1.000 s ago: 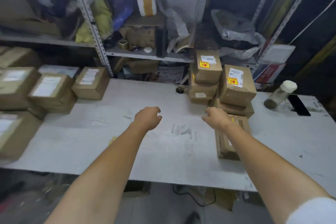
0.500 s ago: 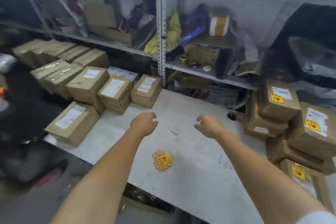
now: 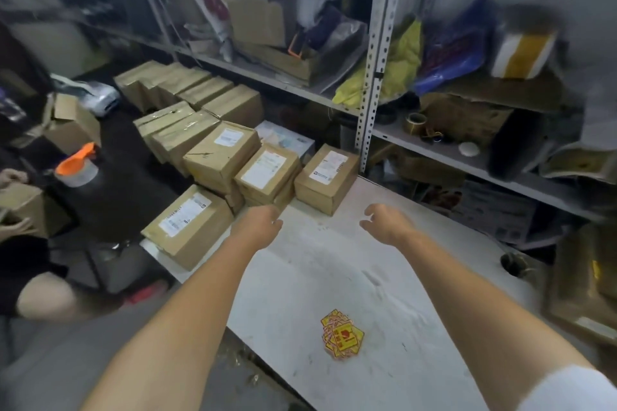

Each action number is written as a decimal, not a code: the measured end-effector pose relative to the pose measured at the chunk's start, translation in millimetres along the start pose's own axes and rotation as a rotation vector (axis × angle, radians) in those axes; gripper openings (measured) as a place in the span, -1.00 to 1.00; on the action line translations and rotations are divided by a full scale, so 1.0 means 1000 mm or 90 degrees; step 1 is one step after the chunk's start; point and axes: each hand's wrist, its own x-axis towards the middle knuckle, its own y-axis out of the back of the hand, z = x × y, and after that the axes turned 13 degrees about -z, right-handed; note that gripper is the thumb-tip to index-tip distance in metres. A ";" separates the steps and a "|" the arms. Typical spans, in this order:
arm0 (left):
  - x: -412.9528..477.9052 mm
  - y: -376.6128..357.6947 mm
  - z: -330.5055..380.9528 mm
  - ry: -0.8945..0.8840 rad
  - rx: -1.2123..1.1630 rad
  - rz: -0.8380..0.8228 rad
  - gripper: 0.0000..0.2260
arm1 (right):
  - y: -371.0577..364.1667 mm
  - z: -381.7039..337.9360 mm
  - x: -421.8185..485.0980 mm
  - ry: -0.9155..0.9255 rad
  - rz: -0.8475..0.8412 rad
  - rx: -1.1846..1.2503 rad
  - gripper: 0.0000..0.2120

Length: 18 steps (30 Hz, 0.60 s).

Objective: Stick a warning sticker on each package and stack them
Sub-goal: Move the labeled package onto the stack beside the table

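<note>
So here's where we're at: both our arms are stretched out over the white table. Our left hand hangs above the table's left side, fingers loosely curled downward and holding nothing, just short of the boxes. Our right hand is level with it and well apart. Its fingers are relaxed and a bit spread, thumb pointing toward the left hand, and it's holding nothing either.

The warning stickers lie in a messy yellow-and-red pile on the table close to us, between our forearms. Neither hand touches them.

The packages are brown taped boxes with white shipping labels, bunched at the table's far left corner. The corner box sits just beside the shelf post. To its left are a short stack, a bigger box and the edge box, which sits right at the table's left rim. A back row of boxes runs off behind them.

At the far right there's a blurry brown stack. It might carry a yellow sticker, but it's too smeared for us to say.

Off to the left, another person holds a plain carton, with an orange tape dispenser near them.
</note>
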 end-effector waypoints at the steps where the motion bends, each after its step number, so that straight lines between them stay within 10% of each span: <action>1: 0.010 0.001 -0.001 -0.003 0.000 -0.002 -0.72 | 0.002 -0.003 0.009 -0.004 -0.001 0.001 -0.59; 18: 0.176 -0.018 0.027 -0.076 -0.099 0.046 -0.73 | 0.025 -0.026 0.162 -0.078 0.008 0.208 -0.60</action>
